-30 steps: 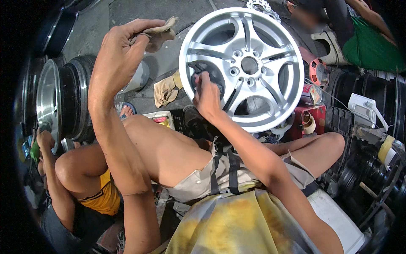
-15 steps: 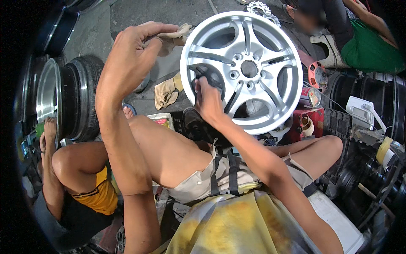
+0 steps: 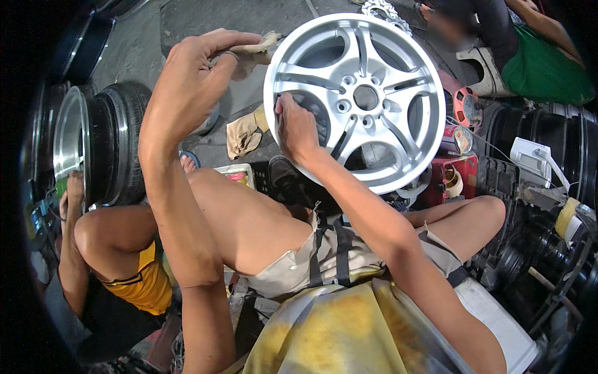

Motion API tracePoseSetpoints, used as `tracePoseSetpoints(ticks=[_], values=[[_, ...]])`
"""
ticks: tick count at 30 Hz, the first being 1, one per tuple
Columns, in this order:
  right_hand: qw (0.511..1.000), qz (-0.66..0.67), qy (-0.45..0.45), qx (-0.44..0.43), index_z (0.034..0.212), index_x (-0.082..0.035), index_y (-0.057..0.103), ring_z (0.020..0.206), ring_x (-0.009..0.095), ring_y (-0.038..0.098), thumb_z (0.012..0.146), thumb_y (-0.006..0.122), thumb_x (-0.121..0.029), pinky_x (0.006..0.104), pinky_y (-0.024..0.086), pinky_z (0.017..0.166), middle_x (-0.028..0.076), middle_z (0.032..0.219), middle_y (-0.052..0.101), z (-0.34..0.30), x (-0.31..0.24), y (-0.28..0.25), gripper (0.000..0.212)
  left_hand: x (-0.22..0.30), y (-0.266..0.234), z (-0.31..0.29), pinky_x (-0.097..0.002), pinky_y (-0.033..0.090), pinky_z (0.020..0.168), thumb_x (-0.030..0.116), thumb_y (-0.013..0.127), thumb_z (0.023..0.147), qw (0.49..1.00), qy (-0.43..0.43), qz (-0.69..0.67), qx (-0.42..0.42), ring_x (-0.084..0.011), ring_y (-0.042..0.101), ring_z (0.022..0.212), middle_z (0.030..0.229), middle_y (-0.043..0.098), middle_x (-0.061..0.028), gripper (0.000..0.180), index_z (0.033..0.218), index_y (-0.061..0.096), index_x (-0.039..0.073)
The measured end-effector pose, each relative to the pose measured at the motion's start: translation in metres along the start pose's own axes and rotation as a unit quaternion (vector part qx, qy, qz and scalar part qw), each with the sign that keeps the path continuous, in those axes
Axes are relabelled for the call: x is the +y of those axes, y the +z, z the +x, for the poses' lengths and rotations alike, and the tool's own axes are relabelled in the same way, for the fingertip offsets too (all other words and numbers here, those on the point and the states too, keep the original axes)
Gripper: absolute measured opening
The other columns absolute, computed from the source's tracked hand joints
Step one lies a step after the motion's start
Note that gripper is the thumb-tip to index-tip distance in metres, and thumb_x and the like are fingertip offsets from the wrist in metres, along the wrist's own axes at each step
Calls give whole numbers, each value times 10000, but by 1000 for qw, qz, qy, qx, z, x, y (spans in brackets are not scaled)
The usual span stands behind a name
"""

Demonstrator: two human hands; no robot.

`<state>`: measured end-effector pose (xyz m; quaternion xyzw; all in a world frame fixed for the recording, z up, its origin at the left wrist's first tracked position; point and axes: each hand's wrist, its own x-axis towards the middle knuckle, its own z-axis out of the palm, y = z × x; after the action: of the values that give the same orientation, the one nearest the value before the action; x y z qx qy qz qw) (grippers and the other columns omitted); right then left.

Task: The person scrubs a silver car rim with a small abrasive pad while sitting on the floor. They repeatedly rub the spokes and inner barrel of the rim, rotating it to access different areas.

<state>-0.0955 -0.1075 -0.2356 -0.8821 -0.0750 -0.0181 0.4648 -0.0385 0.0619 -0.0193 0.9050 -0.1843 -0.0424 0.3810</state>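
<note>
A silver alloy wheel rim with paired spokes stands face up in front of me, tilted a little. My left hand is raised at its left, fingers bent and closed on a tan rag beside the rim's outer edge. Inside the left spoke opening, my right hand is curled against the inner side of the rim's lip. Its fingertips are pressed together, and whatever lies under them is too hidden to name.
Another tan cloth lies on the floor. To the left are a tyre and a shiny rim beside a co-worker's hand. A person in green sits far right, near a red container and dark wheels.
My right hand has moved slightly up and left along the rim's inner edge. The left hand stays nearly still with the rag, and the rim has shifted very slightly upward.
</note>
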Motion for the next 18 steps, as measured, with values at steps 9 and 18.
tracePoseSetpoints(ticks=[9, 18], values=[[1000, -6, -17, -7, 1048, -40, 488, 837, 531, 618, 873, 567, 55, 558, 476, 687, 283, 829, 635, -11, 5, 3, 214, -3, -2, -1, -316, 506, 943, -3, 461, 920, 1000, -20, -2, -3, -171, 672, 983, 1054, 745, -124, 406, 1250, 695, -31], [984, 96, 92, 122, 917, -7, 525, 638, 396, 631, 960, 520, -16, 420, 483, 630, 230, 673, 586, 6, -21, 9, 45, 5, -2, 1, -313, 496, 955, -9, 455, 901, 999, -37, -21, -13, -171, 661, 987, 1070, 734, -125, 411, 1235, 690, -48]])
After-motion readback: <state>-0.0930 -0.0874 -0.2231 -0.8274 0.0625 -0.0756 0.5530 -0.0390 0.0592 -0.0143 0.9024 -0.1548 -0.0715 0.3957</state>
